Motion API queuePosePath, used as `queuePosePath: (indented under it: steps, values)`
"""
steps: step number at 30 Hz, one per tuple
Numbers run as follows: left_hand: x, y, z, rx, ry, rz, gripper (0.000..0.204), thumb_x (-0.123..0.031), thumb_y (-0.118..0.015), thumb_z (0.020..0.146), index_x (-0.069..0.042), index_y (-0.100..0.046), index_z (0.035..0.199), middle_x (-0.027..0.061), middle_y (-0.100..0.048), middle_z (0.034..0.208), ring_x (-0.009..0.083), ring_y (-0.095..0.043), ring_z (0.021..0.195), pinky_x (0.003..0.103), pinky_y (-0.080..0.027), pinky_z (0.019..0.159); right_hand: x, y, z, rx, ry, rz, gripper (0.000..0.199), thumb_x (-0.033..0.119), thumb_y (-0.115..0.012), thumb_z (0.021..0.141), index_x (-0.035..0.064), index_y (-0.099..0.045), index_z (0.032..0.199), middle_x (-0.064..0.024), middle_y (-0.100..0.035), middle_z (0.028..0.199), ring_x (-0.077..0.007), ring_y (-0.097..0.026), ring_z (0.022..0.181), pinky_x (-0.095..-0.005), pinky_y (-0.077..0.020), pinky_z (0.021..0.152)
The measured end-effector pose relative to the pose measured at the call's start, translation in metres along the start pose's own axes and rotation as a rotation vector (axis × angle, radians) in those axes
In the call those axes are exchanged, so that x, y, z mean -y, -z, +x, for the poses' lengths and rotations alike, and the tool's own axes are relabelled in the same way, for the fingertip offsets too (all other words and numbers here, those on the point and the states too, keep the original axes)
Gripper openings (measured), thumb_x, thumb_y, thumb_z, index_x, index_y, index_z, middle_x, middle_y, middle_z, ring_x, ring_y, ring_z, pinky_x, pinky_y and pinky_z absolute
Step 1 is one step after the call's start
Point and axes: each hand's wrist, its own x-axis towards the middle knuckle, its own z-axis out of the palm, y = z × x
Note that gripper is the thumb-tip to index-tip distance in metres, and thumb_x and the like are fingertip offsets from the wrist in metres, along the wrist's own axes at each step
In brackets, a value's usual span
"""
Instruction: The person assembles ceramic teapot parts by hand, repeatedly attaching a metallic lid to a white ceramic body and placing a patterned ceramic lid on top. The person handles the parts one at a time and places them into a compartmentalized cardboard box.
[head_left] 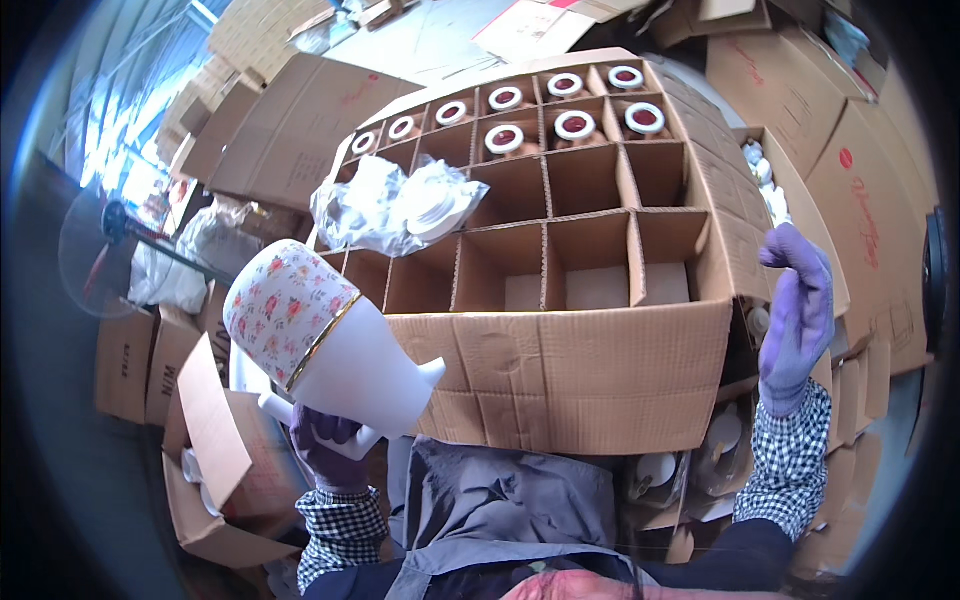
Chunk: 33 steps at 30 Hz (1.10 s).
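Observation:
A white jug (370, 375) with a floral band and a gold line hangs tilted at the left, its small spout pointing right. My left hand (330, 445), in a purple glove, is closed round the jug's handle at its lower side. My right hand (797, 310), also gloved in purple, is raised beside the right side of the big carton. Its fingers are bent over loosely, and nothing shows between them and the thumb. Just beyond its fingertips, small white pieces (768, 185) lie in a side box.
The big divided carton (560, 385) stands before me. Red-topped jars or jugs with white rims (575, 125) fill several far cells. Clear plastic with white parts (400, 205) lies across the dividers. An open box (225, 440) stands left; a fan (110, 230) is beyond it. Cartons (870, 230) stack at the right.

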Motion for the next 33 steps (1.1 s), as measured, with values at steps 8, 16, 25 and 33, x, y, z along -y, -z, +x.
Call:
queuePosePath:
  steps: [8,16,25,33]
  values:
    - [0.029,0.046,0.004,0.158,-0.046,-0.637,0.017,-0.02,-0.046,0.105,-0.009,-0.057,0.098,-0.0006,-0.057,0.08,0.0089,-0.058,0.074,0.02,-0.049,0.075,0.027,-0.303,0.097,0.738,0.633,-0.479,0.083,0.043,-0.075,0.079,0.0224,-0.042,0.152,-0.0147,-0.053,0.146,-0.0369,-0.048,0.136,-0.0507,-0.0372,0.112]
    - [0.009,0.061,0.01,-0.096,-0.084,-0.788,0.018,-0.016,-0.053,0.105,-0.004,-0.064,0.111,0.0066,-0.072,0.099,0.0177,-0.072,0.093,0.032,-0.062,0.084,-0.011,-0.349,0.085,1.005,0.515,-0.813,0.068,0.041,-0.066,0.085,0.0176,-0.049,0.147,-0.0113,-0.063,0.13,-0.0274,-0.065,0.114,-0.044,-0.0504,0.093]
    - [0.011,0.094,-0.011,-0.185,-0.134,-0.522,0.015,-0.01,-0.046,0.103,-0.004,-0.058,0.11,0.0041,-0.065,0.093,0.0108,-0.065,0.087,0.027,-0.057,0.077,0.019,-0.286,0.051,0.464,0.479,-0.513,0.078,0.024,-0.075,0.075,0.0144,-0.048,0.148,-0.0162,-0.064,0.128,-0.0333,-0.064,0.112,-0.045,-0.0509,0.095]
    - [-0.028,0.077,-0.067,-0.08,-0.387,0.758,0.018,-0.022,-0.042,0.106,-0.014,-0.053,0.095,-0.01,-0.049,0.071,0.0019,-0.056,0.075,0.02,-0.051,0.074,0.009,-0.277,0.021,0.606,0.369,-0.963,0.08,0.046,-0.072,0.083,0.0207,-0.043,0.153,-0.0112,-0.041,0.156,-0.0307,-0.039,0.143,-0.0498,-0.0307,0.117]
